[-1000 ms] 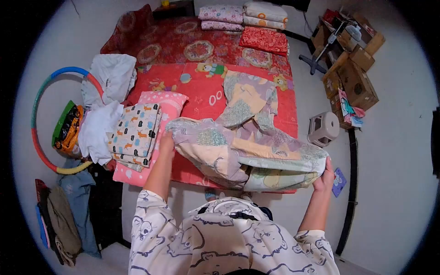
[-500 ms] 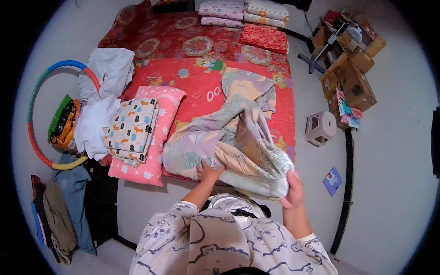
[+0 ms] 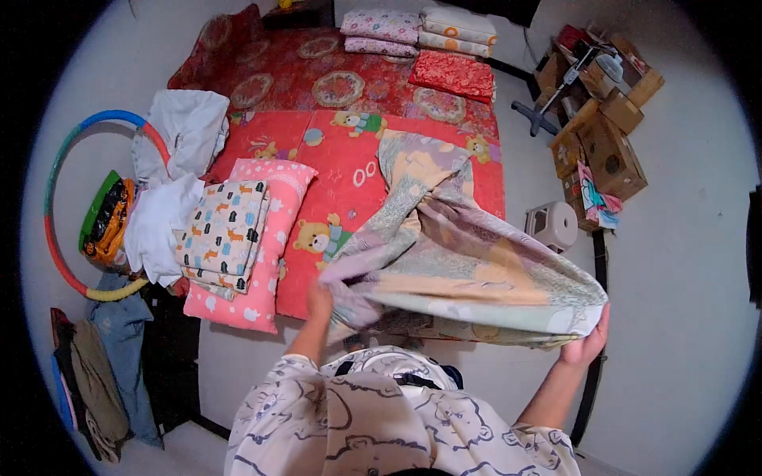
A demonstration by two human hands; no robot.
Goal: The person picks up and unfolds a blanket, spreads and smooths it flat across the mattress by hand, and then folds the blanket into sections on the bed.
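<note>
A thin patchwork-print bed sheet [image 3: 476,262] in purple, grey, yellow and pale green is stretched between my hands. Its far end lies on the red bear-print bedding [image 3: 325,159], with twisted folds in the middle. My right hand [image 3: 587,341], held out past the bed's right side, is closed on the sheet's near right corner. At the near left edge, my left hand [image 3: 320,305] is closed on a bunched part; it is blurred and its fingertips are hidden. Left of the sheet lies a pink pillow [image 3: 290,198], with a folded animal-print cloth [image 3: 222,238] on top.
Folded quilts [image 3: 381,32] and a red folded cloth [image 3: 452,75] sit at the bed's far end. A hula hoop [image 3: 48,198] and white cloths [image 3: 163,226] are at the left. A stool [image 3: 552,226] and cardboard boxes [image 3: 611,155] stand on the right.
My right hand has moved right with the sheet's corner, pulling the cloth wider. My left hand has shifted left, lifting its edge and uncovering a bear print on the bedding.
</note>
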